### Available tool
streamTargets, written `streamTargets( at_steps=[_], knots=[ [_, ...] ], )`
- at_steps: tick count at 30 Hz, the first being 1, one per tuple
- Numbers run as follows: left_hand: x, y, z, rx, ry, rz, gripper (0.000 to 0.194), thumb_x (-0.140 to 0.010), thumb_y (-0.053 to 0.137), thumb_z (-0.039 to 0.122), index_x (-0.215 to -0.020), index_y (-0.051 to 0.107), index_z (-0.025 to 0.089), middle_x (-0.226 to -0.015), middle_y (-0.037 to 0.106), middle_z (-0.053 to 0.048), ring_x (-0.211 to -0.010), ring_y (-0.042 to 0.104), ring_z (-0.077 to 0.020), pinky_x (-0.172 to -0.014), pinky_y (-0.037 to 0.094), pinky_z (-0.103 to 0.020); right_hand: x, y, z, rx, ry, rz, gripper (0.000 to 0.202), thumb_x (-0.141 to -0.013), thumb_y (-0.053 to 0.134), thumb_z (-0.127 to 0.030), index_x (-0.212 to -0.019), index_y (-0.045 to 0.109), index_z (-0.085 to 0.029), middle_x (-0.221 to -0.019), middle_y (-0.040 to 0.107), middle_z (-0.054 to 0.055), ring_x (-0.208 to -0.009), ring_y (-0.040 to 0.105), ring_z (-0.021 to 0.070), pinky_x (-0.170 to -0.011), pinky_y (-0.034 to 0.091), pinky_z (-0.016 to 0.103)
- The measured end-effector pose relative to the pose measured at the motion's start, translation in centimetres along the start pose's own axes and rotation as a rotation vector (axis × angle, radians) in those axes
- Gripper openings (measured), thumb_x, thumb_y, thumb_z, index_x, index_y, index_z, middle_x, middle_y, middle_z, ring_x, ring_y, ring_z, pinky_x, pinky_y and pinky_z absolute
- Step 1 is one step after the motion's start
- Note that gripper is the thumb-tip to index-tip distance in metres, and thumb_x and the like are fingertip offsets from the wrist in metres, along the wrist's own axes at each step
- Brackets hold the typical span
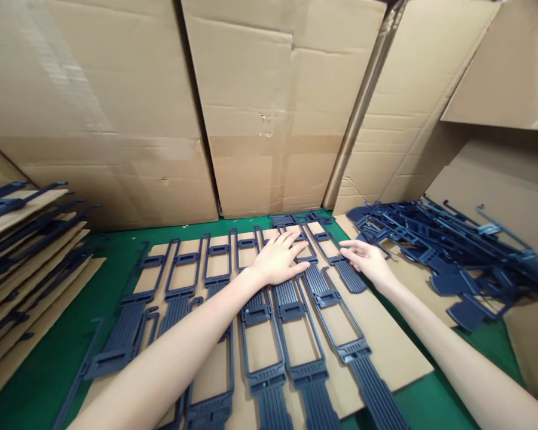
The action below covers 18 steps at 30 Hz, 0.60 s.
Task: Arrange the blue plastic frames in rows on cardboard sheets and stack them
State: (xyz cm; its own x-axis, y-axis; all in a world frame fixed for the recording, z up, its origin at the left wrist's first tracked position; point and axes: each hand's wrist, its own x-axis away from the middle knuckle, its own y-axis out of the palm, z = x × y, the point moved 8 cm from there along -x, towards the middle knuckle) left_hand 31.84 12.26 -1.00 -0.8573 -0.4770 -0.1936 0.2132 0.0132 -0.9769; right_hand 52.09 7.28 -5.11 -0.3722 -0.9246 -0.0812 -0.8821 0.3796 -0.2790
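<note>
Dark blue plastic frames (259, 334) with ribbed ends lie in two rows on a cardboard sheet (385, 334). My left hand (280, 258) rests on frames in the upper row, palm down with its fingers spread. At the right end of that row, my right hand (365, 260) is beside a frame with a ribbed end (350, 276). Its fingers are bent close together at the frame's right edge; whether they grip it cannot be made out.
Cardboard sheets layered with dark frames (31, 263) are stacked at the left. A loose heap of dark parts (457, 251) lies on cardboard at the right. Large cardboard boxes (269, 119) stand behind the green surface (112, 239).
</note>
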Motion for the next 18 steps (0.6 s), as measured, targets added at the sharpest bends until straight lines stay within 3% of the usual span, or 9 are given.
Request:
streamTargets(
  at_steps=[7, 12, 15, 18],
  knots=[
    [-0.2, -0.1, 0.1, -0.024, 0.000, -0.011, 0.056, -0.094, 0.034, 0.056, -0.137, 0.045, 0.022, -0.153, 0.027, -0.009, -0.142, 0.022, -0.0266, -0.114, 0.020, -0.047, -0.2, -0.1, -0.6, 0.262, -0.178, 0.020, 0.039, -0.074, 0.060, -0.045, -0.097, 0.066, -0.014, -0.086, 0.066, 0.007, -0.065, 0.056, 0.0154, -0.064, 0.046, 0.031],
    [-0.2, -0.1, 0.2, -0.041, 0.019, -0.006, 0.056, -0.094, 0.033, 0.056, -0.136, 0.046, 0.021, -0.153, 0.029, -0.011, -0.142, 0.021, -0.0252, -0.114, 0.019, -0.046, 0.2, 0.4, -1.4, 0.402, -0.290, -0.009, 0.039, -0.080, 0.058, -0.046, -0.106, 0.065, -0.019, -0.110, 0.062, 0.010, -0.087, 0.061, 0.0207, -0.071, 0.050, 0.032],
    [-0.2, -0.1, 0.2, -0.044, 0.026, -0.014, 0.057, -0.094, 0.034, 0.055, -0.137, 0.045, 0.020, -0.154, 0.026, -0.012, -0.143, 0.020, -0.0254, -0.115, 0.018, -0.047, 1.0, 1.2, -2.7, 0.492, -0.386, -0.062, 0.042, -0.082, 0.057, -0.048, -0.113, 0.063, -0.020, -0.118, 0.059, 0.010, -0.106, 0.058, 0.0235, -0.087, 0.049, 0.035],
    [-0.2, -0.2, 0.2, -0.043, 0.025, -0.020, 0.057, -0.094, 0.034, 0.055, -0.138, 0.044, 0.019, -0.154, 0.025, -0.012, -0.143, 0.020, -0.0259, -0.115, 0.017, -0.047, 1.5, 1.6, -3.5, 0.547, -0.428, -0.079, 0.040, -0.083, 0.058, -0.048, -0.111, 0.065, -0.021, -0.119, 0.059, 0.010, -0.112, 0.056, 0.0238, -0.100, 0.042, 0.037]
  ],
)
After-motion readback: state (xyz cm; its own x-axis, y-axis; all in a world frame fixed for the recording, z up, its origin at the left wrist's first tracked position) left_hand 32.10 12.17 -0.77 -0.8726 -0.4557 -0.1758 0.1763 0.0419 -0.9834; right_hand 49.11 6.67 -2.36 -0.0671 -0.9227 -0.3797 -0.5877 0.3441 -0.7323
